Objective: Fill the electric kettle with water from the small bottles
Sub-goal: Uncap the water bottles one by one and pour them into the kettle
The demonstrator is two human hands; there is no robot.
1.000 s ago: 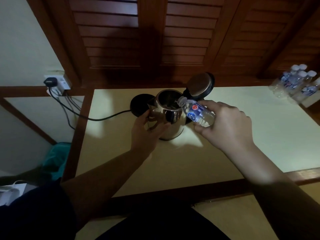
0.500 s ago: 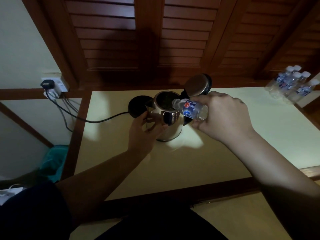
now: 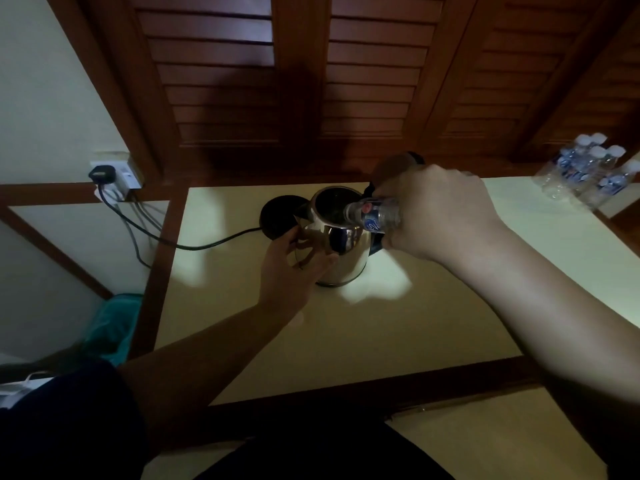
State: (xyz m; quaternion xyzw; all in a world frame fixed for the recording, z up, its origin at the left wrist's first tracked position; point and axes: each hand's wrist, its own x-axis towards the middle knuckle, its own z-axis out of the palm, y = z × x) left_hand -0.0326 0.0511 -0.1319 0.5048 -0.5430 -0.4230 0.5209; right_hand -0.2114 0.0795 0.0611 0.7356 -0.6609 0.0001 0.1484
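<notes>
While your right hand (image 3: 436,216) grips the small bottle (image 3: 375,213) on its side, the open neck pokes over the rim of the electric kettle (image 3: 337,242), right above the dark mouth. Whether water is running out, the dim light won't let you tell. Your left hand (image 3: 292,268) is wrapped against the kettle's shiny left flank, fingers curled on the steel just under the spout. That kettle stands upright on the cream table (image 3: 346,327), toward the back edge, lid (image 3: 394,166) flipped up behind your knuckles. Just left of it sits the black base (image 3: 277,220), kettle off it, with a cable (image 3: 194,242) trailing over the left edge up to the wall socket (image 3: 116,173). Over at the back right corner, the spare bottles (image 3: 585,171) huddle together
</notes>
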